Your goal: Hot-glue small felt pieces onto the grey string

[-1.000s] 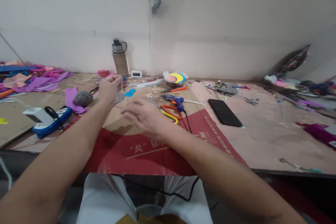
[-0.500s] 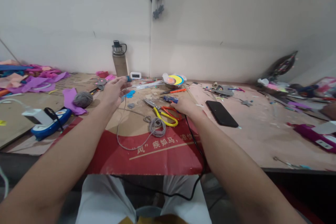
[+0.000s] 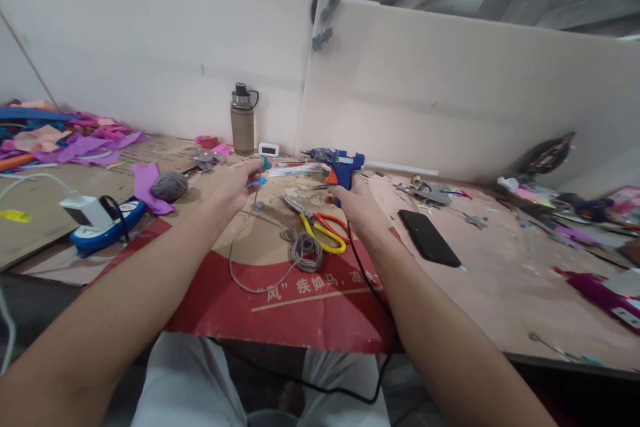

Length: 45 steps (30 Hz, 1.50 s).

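Note:
My right hand point(image 3: 353, 199) is wrapped round the grip of a blue hot glue gun point(image 3: 345, 163), raised above the table with its nozzle to the left. A black cord trails from that hand over the table edge. The fingertips of my left hand point(image 3: 243, 183) pinch a small blue piece point(image 3: 267, 163), its kind too small to make out. Grey yarn point(image 3: 231, 260) runs from near this hand to a loose coil point(image 3: 306, 252) on the red and tan cardboard point(image 3: 210, 300). Yellow-and-red-handled scissors point(image 3: 325, 237) lie beside the coil.
A bottle point(image 3: 243, 123) and a small white clock point(image 3: 269, 149) stand at the back. Left are a grey yarn ball point(image 3: 170, 185), a blue power strip point(image 3: 113, 230) and felt scraps point(image 3: 100, 143). A black phone point(image 3: 429, 237) and a purple power strip point(image 3: 597, 293) lie right.
My right hand has lifted the glue gun off the table, uncovering the scissors' handles more. My left hand still pinches the blue piece. The view has shifted slightly left and up.

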Motion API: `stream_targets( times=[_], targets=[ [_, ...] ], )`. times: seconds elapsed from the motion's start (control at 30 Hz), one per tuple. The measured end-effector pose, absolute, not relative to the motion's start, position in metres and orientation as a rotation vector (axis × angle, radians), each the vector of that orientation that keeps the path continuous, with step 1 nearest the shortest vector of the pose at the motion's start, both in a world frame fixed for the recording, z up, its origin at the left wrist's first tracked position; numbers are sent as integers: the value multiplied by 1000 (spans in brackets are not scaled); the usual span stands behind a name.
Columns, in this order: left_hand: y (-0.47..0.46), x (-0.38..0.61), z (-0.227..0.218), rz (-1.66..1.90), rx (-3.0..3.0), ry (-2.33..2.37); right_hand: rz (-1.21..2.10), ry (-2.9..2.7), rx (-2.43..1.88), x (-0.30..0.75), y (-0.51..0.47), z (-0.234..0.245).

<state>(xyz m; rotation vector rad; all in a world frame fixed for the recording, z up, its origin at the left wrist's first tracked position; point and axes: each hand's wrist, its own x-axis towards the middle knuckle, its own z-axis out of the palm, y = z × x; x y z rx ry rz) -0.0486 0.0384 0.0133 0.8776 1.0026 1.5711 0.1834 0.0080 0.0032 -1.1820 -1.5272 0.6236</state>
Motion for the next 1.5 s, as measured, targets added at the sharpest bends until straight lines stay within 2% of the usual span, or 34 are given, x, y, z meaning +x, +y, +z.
stream_targets(
  times=[0.13, 0.4, 1.5],
  targets=[
    [37, -43, 10, 1501, 868, 1030, 781, -1508, -1059, 159, -15, 14],
    [29, -34, 11, 1471, 914, 1041, 397, -1761, -976, 155, -14, 1],
    [26, -32, 10, 1594, 1117, 1025, 318, -1859, -1117, 151, -28, 10]
  ],
)
